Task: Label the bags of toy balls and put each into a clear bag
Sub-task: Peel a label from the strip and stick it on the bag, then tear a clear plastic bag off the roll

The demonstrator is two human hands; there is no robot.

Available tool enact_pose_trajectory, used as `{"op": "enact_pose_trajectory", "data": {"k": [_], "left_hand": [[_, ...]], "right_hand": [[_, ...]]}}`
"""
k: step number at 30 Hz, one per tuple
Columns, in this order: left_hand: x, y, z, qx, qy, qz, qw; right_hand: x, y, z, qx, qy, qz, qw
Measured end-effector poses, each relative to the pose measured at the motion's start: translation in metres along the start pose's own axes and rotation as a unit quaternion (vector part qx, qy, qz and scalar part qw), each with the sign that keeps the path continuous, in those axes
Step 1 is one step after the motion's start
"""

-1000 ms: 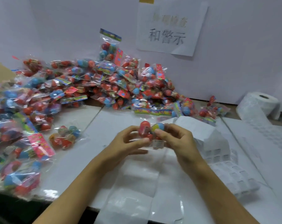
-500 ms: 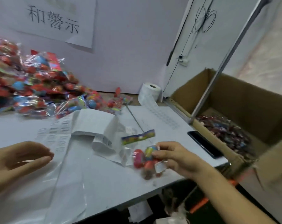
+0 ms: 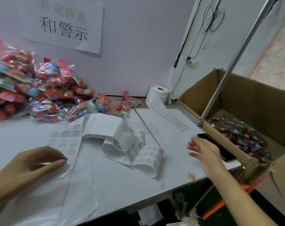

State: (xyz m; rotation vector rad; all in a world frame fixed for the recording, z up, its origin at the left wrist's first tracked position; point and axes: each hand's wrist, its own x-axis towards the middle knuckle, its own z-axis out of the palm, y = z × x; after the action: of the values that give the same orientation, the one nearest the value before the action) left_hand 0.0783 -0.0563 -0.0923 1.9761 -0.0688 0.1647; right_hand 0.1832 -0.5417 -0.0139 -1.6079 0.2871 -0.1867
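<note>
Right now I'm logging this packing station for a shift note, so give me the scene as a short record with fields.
left hand: left hand loosely curled, holding nothing, over the clear bags
right hand: right hand open, empty, fingers spread near the black phone
unprocessed stock: pile of toy ball bags at the back left of the table
labels: label roll by the wall; loose label strip mid-table
output: cardboard box to the right, with packed bags inside

Red and blue balls fill the clear bags (image 3: 45, 93); white label roll (image 3: 158, 95); brown box (image 3: 256, 101).
</note>
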Motion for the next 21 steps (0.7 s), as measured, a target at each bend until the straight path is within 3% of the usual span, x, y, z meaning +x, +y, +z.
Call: {"op": "enact_pose_trajectory", "data": {"k": [4,8,12,19,21], "left_hand": [[-0.007,0.022,-0.002,-0.014,0.069,0.018,0.997],[-0.008,0.033,-0.004,-0.053,0.117,0.006,0.992],[-0.009,0.035,-0.008,-0.053,0.161,-0.018,0.985],[-0.008,0.025,-0.014,0.053,0.281,-0.032,0.958],[-0.011,0.025,-0.020,0.128,0.311,-0.025,0.942]], "right_hand": [[-0.037,-0.009,0.092,-0.184,-0.143,-0.224,0.946],[-0.078,-0.017,0.181,-0.225,-0.284,-0.325,0.874],[-0.112,0.001,0.265,-0.219,-0.403,-0.318,0.830],[-0.136,0.023,0.358,-0.090,-0.448,-0.160,0.875],[-0.137,0.035,0.362,-0.092,-0.442,-0.167,0.876]]}}
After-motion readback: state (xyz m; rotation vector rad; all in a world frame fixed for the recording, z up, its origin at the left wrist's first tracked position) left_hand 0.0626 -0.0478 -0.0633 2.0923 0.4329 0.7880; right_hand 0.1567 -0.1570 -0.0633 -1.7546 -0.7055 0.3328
